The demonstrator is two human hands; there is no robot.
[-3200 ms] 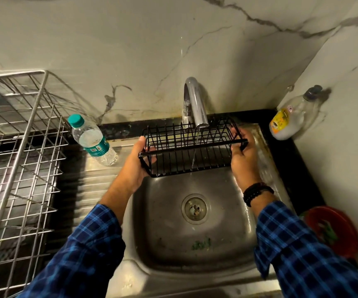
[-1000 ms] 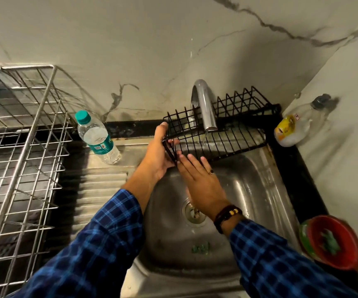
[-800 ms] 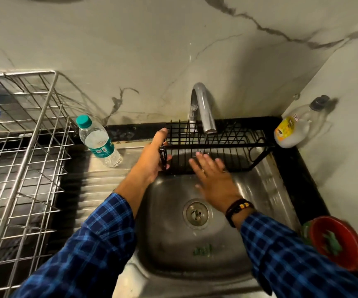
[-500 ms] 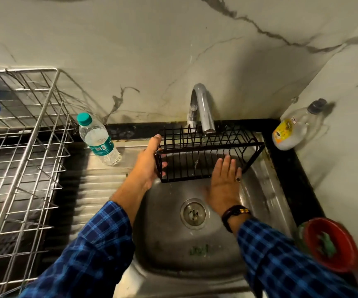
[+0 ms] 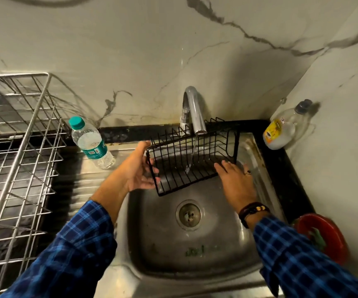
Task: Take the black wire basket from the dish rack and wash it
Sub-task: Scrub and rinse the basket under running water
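Observation:
The black wire basket (image 5: 186, 162) hangs tilted over the steel sink (image 5: 216, 244), under the chrome tap (image 5: 194, 112), and a thin stream of water runs down through its wires. My left hand (image 5: 138, 166) holds the basket's left end, thumb over the top rim and fingers under the side. My right hand (image 5: 235, 179) lies flat with straight fingers against the basket's lower right corner. The silver dish rack (image 5: 19, 147) stands at the left.
A clear water bottle with a teal cap (image 5: 90, 143) stands on the drainboard left of the sink. A yellow-labelled soap bottle (image 5: 281, 130) leans in the back right corner. A red bowl (image 5: 322, 237) sits at the right, on the black counter edge.
The basket has tipped, its right end now higher. My right hand has slid right along its front to the lower right corner. My left hand keeps hold of the left end.

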